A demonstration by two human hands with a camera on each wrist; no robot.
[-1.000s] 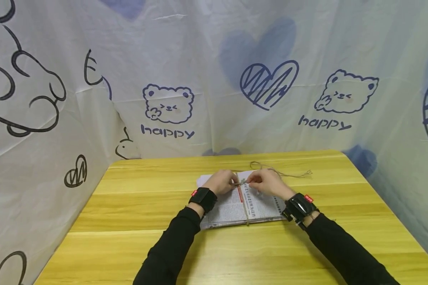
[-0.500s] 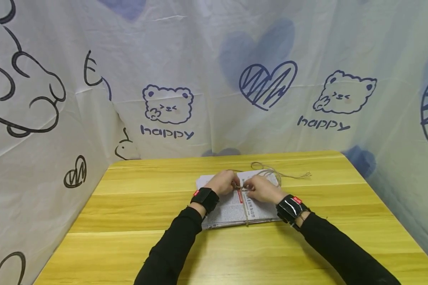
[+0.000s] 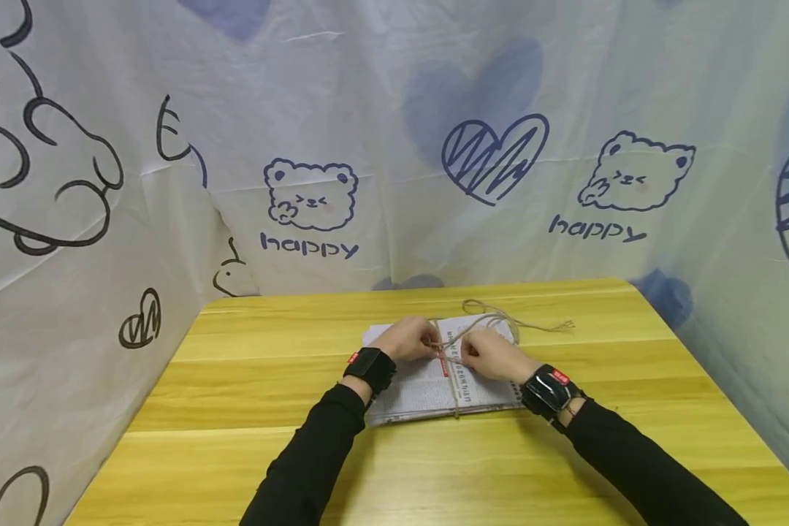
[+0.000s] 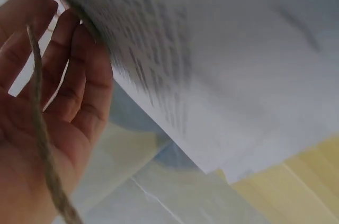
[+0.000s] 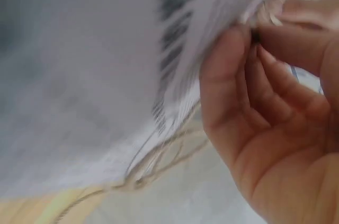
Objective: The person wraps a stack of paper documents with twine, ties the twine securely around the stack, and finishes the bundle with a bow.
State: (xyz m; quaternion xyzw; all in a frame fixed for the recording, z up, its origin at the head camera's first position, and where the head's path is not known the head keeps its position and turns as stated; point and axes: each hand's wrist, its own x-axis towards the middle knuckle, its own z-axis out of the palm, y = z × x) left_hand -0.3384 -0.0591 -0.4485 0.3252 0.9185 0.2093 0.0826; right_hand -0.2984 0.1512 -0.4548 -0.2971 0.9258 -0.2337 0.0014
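Note:
A flat stack of newspapers [image 3: 410, 394] lies on the table, with twine [image 3: 452, 380] running round its middle from front to back. My left hand [image 3: 408, 339] pinches the twine near the crossing on top of the stack. In the left wrist view, a strand of twine [image 4: 43, 144] hangs across the palm of the left hand [image 4: 58, 91]. To the right of the crossing, my right hand [image 3: 494, 353] pinches a strand between thumb and curled index finger, stretched toward the left hand. The right wrist view shows the right hand [image 5: 265, 107] close against the printed sheet.
Loose twine ends [image 3: 539, 324] trail over the stack's far right corner onto the wooden table [image 3: 250, 372]. A pale printed curtain [image 3: 394, 241] stands behind the table and along its sides. Each wrist carries a black strapped camera.
My right hand first moved left to the crossing, then drew back right with a strand. A length of twine now lies across the stack's far right part. The left hand has barely moved.

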